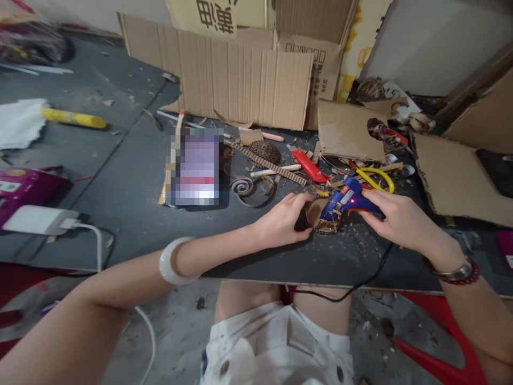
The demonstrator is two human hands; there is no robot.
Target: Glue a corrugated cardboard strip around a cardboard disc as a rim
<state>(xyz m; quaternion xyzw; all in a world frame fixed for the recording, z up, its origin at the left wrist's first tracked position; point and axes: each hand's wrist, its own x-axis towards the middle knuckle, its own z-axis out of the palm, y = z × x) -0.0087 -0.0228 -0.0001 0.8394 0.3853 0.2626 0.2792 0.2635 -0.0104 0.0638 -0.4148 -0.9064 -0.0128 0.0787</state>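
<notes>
My right hand is wrapped round the handle of a blue hot glue gun, whose small red light is on. Its nozzle end points down and left, over a small round cardboard piece with a dark side. That piece is gripped at its left side by my left hand, fingers curled round it, close above the table. Whether the nozzle touches the cardboard I cannot tell. Under and beside the piece lies a ring-like bit of brown cardboard, partly covered by the gun.
A phone, blurred out, stands left of curled cardboard strips. Behind the hands lie a red utility knife, yellow-handled scissors and a coiled cardboard dome. Large cardboard sheets stand behind. The gun's black cord hangs over the table edge.
</notes>
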